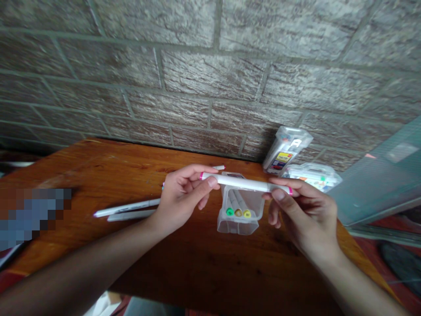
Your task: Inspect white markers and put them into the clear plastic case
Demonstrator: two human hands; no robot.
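Both hands, left hand and right hand, pinch the ends of a white marker with pink bands, level above the wooden counter. It partly hides a clear plastic marker box; a pixelated patch covers the counter's left edge.

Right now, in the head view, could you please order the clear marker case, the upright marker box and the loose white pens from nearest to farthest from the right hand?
1. Clear marker case, just left of the right hand.
2. Upright marker box, behind it by the wall.
3. Loose white pens, far left past the left hand.

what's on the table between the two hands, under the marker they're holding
In the head view, a clear plastic box holding three markers stands between the left hand and right hand, beneath the white marker.
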